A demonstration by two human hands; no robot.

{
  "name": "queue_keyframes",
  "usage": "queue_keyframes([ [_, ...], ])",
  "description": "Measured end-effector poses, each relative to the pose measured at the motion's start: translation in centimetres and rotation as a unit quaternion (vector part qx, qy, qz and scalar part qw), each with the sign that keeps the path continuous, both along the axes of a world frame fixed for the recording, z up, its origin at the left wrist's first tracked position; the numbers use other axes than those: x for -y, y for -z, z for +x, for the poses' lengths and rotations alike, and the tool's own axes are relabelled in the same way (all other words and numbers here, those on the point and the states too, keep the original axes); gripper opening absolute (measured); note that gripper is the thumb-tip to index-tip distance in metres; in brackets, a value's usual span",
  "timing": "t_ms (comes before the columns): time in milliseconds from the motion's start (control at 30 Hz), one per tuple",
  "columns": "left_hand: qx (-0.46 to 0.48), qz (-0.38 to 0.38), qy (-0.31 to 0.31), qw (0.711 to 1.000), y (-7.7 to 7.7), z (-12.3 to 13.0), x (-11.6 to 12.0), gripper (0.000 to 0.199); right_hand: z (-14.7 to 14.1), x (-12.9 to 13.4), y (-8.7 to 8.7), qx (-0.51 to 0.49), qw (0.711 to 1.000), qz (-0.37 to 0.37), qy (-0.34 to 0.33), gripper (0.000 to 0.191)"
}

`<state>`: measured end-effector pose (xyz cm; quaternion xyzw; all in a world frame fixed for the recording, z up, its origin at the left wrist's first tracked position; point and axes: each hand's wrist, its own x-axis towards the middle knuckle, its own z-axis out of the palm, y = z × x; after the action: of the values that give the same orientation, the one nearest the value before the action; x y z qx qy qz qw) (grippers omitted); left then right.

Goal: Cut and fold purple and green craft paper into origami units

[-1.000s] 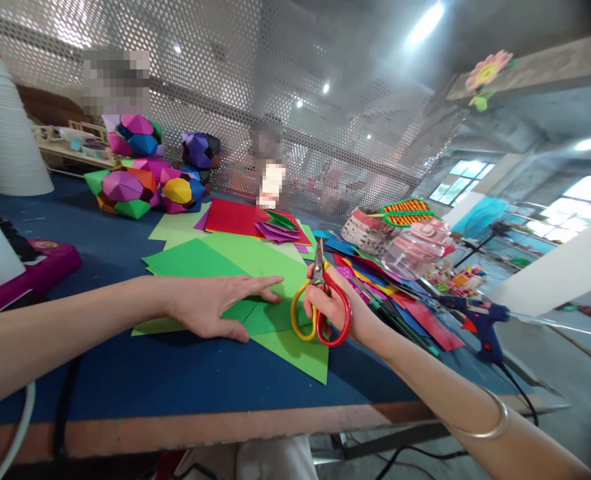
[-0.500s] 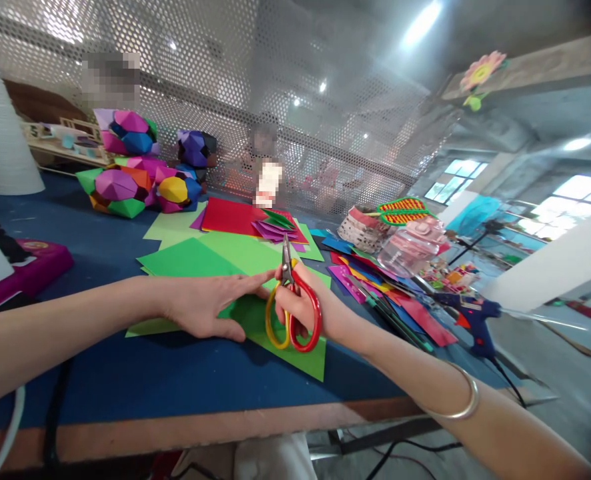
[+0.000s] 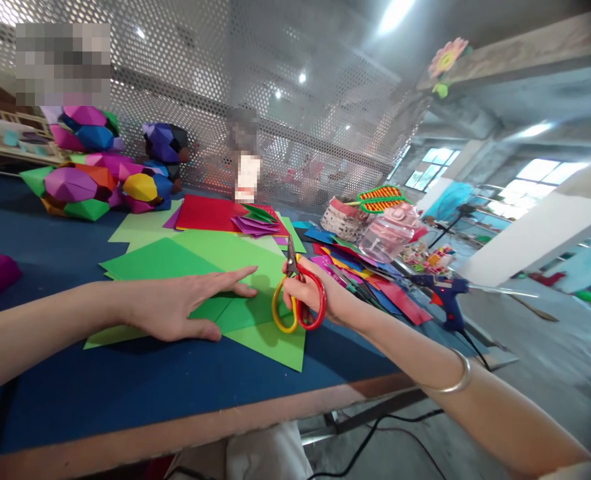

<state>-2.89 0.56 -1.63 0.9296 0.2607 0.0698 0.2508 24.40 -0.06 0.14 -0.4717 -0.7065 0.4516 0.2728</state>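
My left hand [image 3: 175,303] lies over the green paper sheets with its fingers stretched and thumb spread. Under it are a darker green sheet [image 3: 158,259] and a light green sheet [image 3: 280,350]. In my right hand [image 3: 313,290] I hold scissors [image 3: 299,293] with one yellow and one red handle loop. Their blades look closed and point away from me, above the paper. Beyond lie red paper [image 3: 210,213] and a small stack of folded purple and green pieces [image 3: 256,221].
Folded-paper balls [image 3: 75,183] stand at the back left. To the right are a pink bottle [image 3: 388,233], a birch-look pot [image 3: 344,219], coloured paper strips [image 3: 395,297] and a blue glue gun [image 3: 448,300]. A perforated metal screen [image 3: 185,100] rises behind the table.
The view has turned to the right. My right hand with the scissors has drawn away from my left fingertips, leaving a gap between the hands. My left hand stays on the paper.
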Motion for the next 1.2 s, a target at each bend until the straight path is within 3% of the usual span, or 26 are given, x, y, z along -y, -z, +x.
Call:
queue_keyframes([
  [300, 0.035, 0.012, -0.029, 0.999, 0.5, 0.0, 0.3, 0.083, 2.1, -0.4, 0.0, 0.012, 1.0, 0.013, 0.015, 0.02],
  [500, 0.01, 0.018, -0.011, 1.0, 0.4, -0.1, -0.1, 0.091, 2.8, -0.7, 0.3, 0.018, 0.999, 0.026, 0.007, 0.017],
  [700, 0.016, 0.015, -0.033, 0.999, 0.3, 0.2, 0.4, 0.082, 4.4, -1.2, 0.8, -0.015, 0.999, 0.004, 0.033, 0.024],
  [900, 0.024, -0.001, -0.046, 0.999, 0.4, 0.2, 0.5, 0.083, 5.9, -0.8, 0.9, -0.011, 0.998, 0.034, 0.042, 0.023],
  [1067, 0.007, -0.009, -0.018, 1.0, 0.1, 0.1, 0.1, 0.09, 5.2, 0.0, 0.6, -0.007, 0.996, 0.079, 0.043, 0.023],
  [1200, 0.0, -0.018, -0.007, 1.0, -0.3, 0.1, 0.1, 0.095, 2.6, 1.3, 0.0, -0.069, 0.99, 0.106, 0.07, 0.02],
])
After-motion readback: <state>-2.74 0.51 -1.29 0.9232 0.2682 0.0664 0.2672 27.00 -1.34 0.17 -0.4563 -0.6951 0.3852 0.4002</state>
